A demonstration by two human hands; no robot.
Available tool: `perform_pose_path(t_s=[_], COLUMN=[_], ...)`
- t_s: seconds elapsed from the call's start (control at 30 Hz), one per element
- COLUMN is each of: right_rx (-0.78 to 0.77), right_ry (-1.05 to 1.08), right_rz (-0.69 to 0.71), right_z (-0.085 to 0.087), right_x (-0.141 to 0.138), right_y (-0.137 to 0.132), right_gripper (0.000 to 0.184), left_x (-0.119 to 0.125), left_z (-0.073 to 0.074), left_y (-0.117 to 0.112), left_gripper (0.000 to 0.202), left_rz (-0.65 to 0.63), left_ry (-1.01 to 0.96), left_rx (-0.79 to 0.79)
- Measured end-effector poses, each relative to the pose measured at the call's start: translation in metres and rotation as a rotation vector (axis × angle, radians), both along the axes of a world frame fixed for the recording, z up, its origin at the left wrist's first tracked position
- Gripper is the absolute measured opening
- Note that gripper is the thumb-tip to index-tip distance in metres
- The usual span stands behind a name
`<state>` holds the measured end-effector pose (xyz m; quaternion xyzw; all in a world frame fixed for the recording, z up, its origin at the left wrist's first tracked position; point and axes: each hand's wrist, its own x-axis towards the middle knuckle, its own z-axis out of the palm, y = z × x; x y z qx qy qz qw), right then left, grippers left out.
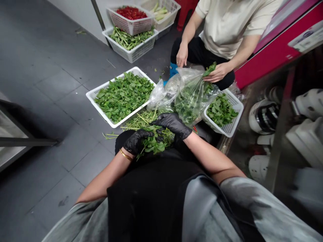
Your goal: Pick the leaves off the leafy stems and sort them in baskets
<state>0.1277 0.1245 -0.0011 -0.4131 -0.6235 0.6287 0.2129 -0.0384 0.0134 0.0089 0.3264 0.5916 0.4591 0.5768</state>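
Note:
In black gloves, both my hands are over my lap around a bunch of leafy greens (155, 144). My left hand (137, 140) is closed on the bunch from the left, a gold bracelet at its wrist. From the right my right hand (174, 124) curls over the same greens; its fingertips are partly hidden among the leaves. Just beyond lies a heap of thin cut stems (140, 120). Past the stems, to the left, a wide white basket (101, 116) is heaped with picked leaves (124, 95). A clear plastic bag (189, 97) of greens stands ahead of my right hand.
Facing me sits a co-worker (224, 30), one hand (215, 73) holding greens at the bag. A smaller white basket (233, 122) of leaves is at right. Baskets of red chillies (131, 13) and green vegetables (131, 38) are stacked behind. A shelf with white dishware (259, 166) borders the right.

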Motion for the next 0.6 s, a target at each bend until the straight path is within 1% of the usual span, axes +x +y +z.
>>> perform_pose_path(t_s=[0.07,0.13,0.23,0.27,0.33,0.4,0.43,0.47,0.5,0.53,0.6], right_rx=[-0.01,-0.013,0.097,0.129,0.165,0.202,0.228,0.255,0.286,0.329,0.445], right_ry=[0.048,0.043,0.02,0.022,0.02,0.007,0.009,0.014,0.02,0.015,-0.034], right_rz=[0.009,0.094,0.191,0.182,0.092,-0.087,-0.166,-0.193,-0.166,-0.108,0.073], right_z=[0.005,0.009,0.011,0.012,0.018,0.027,0.032,0.035,0.036,0.035,0.026], right_x=[0.007,0.012,0.022,0.027,0.041,0.056,0.06,0.062,0.06,0.054,0.038], right_y=[-0.003,-0.011,-0.015,-0.011,0.001,0.012,0.013,0.01,0.003,-0.006,-0.024], right_gripper=[0.042,0.039,0.039,0.04,0.042,0.043,0.042,0.04,0.038,0.035,0.026], left_x=[0.007,0.014,0.025,0.027,0.029,0.027,0.026,0.025,0.025,0.025,0.028], left_z=[0.01,0.021,0.032,0.034,0.037,0.036,0.034,0.031,0.027,0.022,0.011], left_y=[-0.001,-0.002,-0.005,-0.008,-0.013,-0.017,-0.018,-0.018,-0.016,-0.014,-0.01], left_gripper=[0.01,0.015,0.019,0.018,0.017,0.019,0.021,0.023,0.026,0.03,0.036], left_rz=[0.017,0.061,0.085,0.089,0.106,0.117,0.115,0.107,0.104,0.093,0.066], left_ry=[0.052,0.097,0.156,0.154,0.118,0.082,0.081,0.085,0.086,0.078,0.038], left_rx=[-0.002,-0.008,-0.011,-0.014,-0.027,-0.046,-0.049,-0.043,-0.029,-0.004,0.051])
